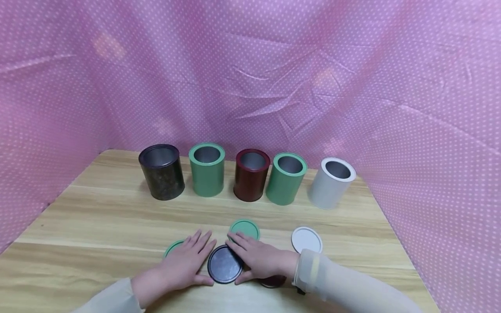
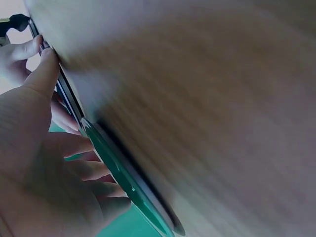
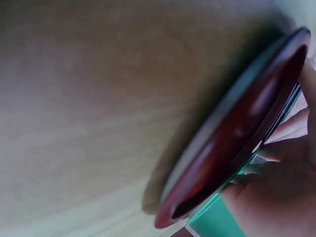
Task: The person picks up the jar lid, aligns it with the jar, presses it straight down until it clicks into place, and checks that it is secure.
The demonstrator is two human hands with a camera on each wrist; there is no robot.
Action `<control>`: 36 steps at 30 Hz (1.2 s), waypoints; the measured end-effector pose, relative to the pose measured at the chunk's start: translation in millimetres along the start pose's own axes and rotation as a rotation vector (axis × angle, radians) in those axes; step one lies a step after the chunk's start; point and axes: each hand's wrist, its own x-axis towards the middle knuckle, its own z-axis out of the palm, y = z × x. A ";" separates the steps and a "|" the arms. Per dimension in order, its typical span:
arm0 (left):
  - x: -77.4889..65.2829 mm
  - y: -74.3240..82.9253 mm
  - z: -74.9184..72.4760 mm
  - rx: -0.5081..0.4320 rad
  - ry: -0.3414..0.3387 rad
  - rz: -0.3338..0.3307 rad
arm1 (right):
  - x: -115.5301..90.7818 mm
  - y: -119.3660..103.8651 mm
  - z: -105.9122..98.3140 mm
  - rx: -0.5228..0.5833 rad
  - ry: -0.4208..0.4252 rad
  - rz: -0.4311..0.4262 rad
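Both hands lie flat on the wooden table [image 1: 98, 217], fingers straight. My left hand [image 1: 184, 261] covers most of a green lid [image 1: 171, 248], whose edge [image 2: 123, 182] shows beside the palm [image 2: 44, 163] in the left wrist view. My right hand [image 1: 256, 258] rests with its fingertips on a second green lid [image 1: 244, 229]. A dark lid [image 1: 225, 264] lies between the hands, both thumbs at its rim. A dark red lid [image 1: 272, 281] peeks from under the right wrist and fills the right wrist view [image 3: 237, 143]. A white lid [image 1: 306, 239] lies to the right.
Several open tins stand in a row at the back: a black tin [image 1: 161, 171], a green tin [image 1: 206, 169], a dark red tin [image 1: 251, 174], another green tin [image 1: 285, 178] and a white tin [image 1: 332, 182]. A pink dotted cloth [image 1: 352, 87] surrounds the table.
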 end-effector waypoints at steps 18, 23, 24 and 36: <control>2.8 10.8 -4.0 0.001 0.002 0.004 | 0.0 0.8 -3.4 0.024 0.007 0.006; 3.2 13.9 -1.3 -0.004 -0.002 -0.010 | -1.3 -0.4 -1.2 0.015 0.011 0.004; 3.6 14.2 -0.9 -0.002 -0.001 -0.011 | -1.2 -0.1 -0.7 0.018 0.012 0.004; 4.7 12.3 -1.7 0.038 0.058 0.013 | 0.7 3.9 -0.3 0.079 0.038 -0.024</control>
